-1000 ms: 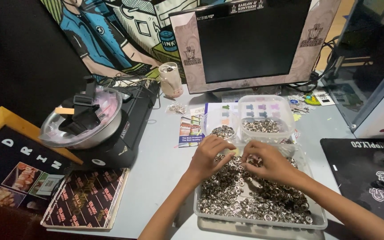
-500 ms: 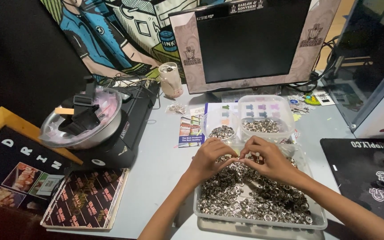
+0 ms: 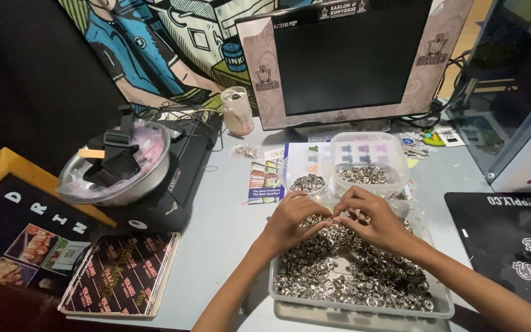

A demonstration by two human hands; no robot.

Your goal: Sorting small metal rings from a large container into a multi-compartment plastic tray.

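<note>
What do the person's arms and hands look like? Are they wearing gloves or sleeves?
No gloves and no sleeves in view. The left hand and the right hand are bare, and both forearms are bare down to the picture's bottom edge. I see no watch, bracelet or ring. Each arm looks slim, with long thin fingers.

1. The left hand (image 3: pixel 290 218) now sits closer to the right hand (image 3: pixel 370 221), fingertips meeting over the tray of small metal rings (image 3: pixel 351 276).
2. Both hands are drawn slightly nearer the small clear tub (image 3: pixel 307 178) than a second ago.
</note>
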